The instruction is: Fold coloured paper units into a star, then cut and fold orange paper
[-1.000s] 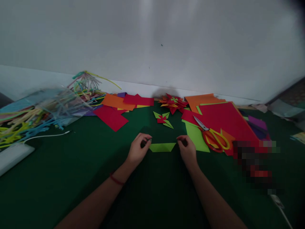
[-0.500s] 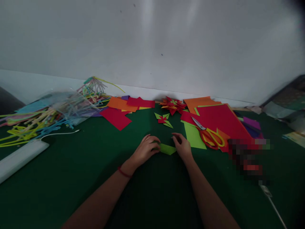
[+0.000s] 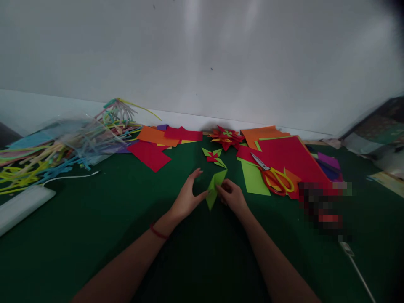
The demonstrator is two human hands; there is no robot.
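A folded light-green paper piece [image 3: 214, 187] stands tilted on the dark green table [image 3: 94, 219], pointing up and away from me. My left hand [image 3: 188, 197] pinches its left edge with thumb and fingers, the index finger raised. My right hand [image 3: 232, 197] grips its right side with closed fingers. Both hands meet at the paper near the table's middle.
Beyond lie a small red-and-green pinwheel [image 3: 214, 156], a red paper flower [image 3: 226, 137], red, orange and green sheets [image 3: 284, 153] and red-and-yellow scissors [image 3: 273, 176]. A heap of coloured pipe cleaners [image 3: 63, 147] and a white bar [image 3: 22, 206] sit at left. A white wall closes the back.
The hands came together from the paper's two ends. The flat green strip has been folded and turned, so it now stands up between both hands.
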